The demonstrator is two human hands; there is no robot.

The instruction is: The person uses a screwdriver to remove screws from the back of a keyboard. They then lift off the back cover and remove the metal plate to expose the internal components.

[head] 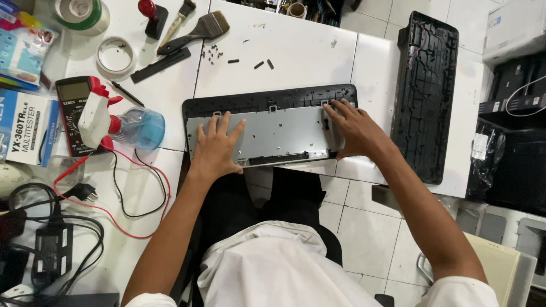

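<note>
Grey metal plate [273, 133] in black keyboard frame [267, 99]

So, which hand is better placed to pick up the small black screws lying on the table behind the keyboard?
Probably the left hand. The screws lie straight beyond it, past the keyboard. The right hand rests at the keyboard's far right end.

White worktable [284, 45] stands over pale tiled floor [364, 233] (grey grout lines), evenly lit.
</note>
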